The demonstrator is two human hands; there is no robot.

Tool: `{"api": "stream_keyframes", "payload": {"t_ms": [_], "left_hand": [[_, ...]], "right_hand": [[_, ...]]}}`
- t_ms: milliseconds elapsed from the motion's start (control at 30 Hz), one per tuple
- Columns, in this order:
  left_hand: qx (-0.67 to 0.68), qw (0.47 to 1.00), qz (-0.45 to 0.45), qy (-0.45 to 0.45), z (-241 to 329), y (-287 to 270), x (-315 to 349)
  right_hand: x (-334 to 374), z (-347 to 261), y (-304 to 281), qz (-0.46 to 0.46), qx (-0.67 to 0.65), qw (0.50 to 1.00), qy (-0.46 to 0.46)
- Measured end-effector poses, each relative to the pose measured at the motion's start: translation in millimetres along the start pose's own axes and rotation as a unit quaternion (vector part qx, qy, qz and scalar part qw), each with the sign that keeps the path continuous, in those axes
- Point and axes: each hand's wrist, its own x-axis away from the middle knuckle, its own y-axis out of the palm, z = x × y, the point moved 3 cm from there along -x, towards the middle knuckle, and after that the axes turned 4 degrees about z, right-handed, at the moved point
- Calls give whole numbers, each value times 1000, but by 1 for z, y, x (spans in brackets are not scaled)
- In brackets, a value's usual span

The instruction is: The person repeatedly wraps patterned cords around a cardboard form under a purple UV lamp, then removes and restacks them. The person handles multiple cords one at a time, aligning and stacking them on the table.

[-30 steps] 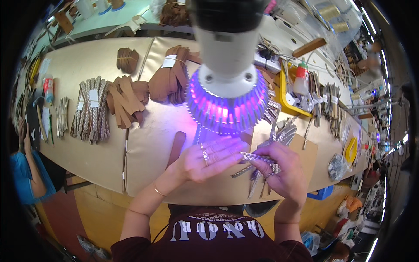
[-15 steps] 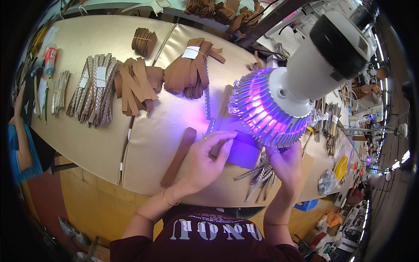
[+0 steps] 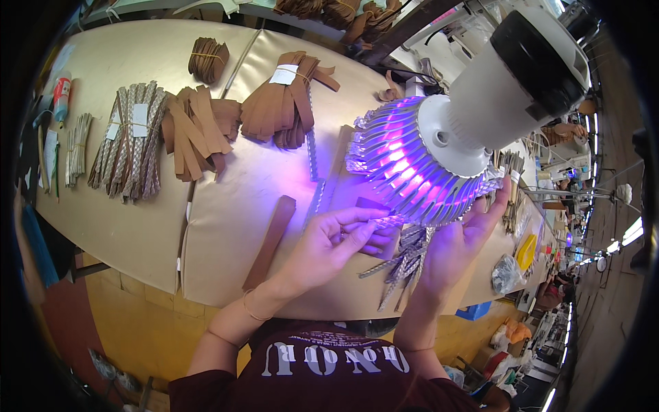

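My left hand (image 3: 329,248) is closed, thumb against fingers, on a braided strip (image 3: 391,221) lit purple under the lamp. Part of this strip is hidden by the lamp head. My right hand (image 3: 458,250) is raised at the lamp's right side with its index finger stretched out. Some of its fingers are behind the lamp's rim. Below the lamp, between my hands, lies a loose bunch of braided strips (image 3: 405,264). Behind my left fingers a flat brown piece (image 3: 371,204) partly shows. A single brown strip (image 3: 271,240) lies left of my left hand.
A large finned lamp (image 3: 419,161) glowing purple hangs over the work spot. Tied brown strip bundles (image 3: 281,103) and braided bundles (image 3: 134,144) lie across the gold-covered table (image 3: 226,199). A glue bottle (image 3: 62,96) is far left; a plastic bag (image 3: 506,273) sits right.
My right hand has risen along the lamp's right side, its index finger now extended. My left hand now pinches a braided strip beneath the lamp. The view has shifted slightly.
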Motion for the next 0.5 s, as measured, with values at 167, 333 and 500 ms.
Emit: {"api": "stream_keyframes", "payload": {"t_ms": [167, 333, 500], "left_hand": [[-37, 999, -10, -6, 2, -5, -4], [-34, 999, -18, -13, 4, -2, 1], [-353, 890, 189, 219, -3, -7, 18]], "right_hand": [[8, -20, -1, 110, 403, 833, -363], [18, -33, -18, -290, 536, 745, -272], [11, -16, -27, -237, 398, 883, -74]]}}
